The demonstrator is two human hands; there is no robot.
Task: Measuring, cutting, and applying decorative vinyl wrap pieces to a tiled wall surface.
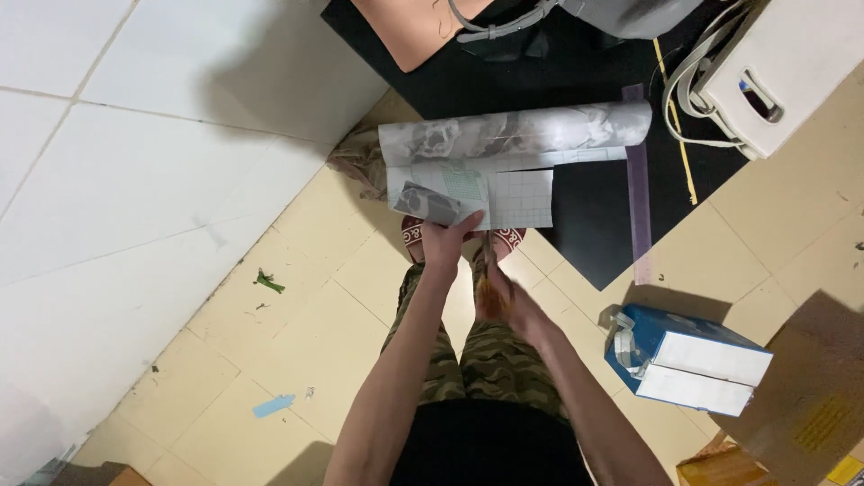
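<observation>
A black mat [594, 225] lies on the tiled floor. At its near-left edge rests a marbled paper roll [513, 135]. Below the roll, the left hand [445, 238] pinches its gridded sheet [517, 198]. Beside it, the right hand [495, 292] clenches scissors [487, 256].

— Where is there room to move a hand?

— Left of the roll of paper [513, 135]: bare floor tiles [297, 333] up to the white wall [135, 180].

— And to the right?

— Crowded. A purple ruler [638, 180] lies on the black mat [594, 225], a blue and white box [688, 358] stands near it, with a cardboard box [801, 405] just beyond.
</observation>
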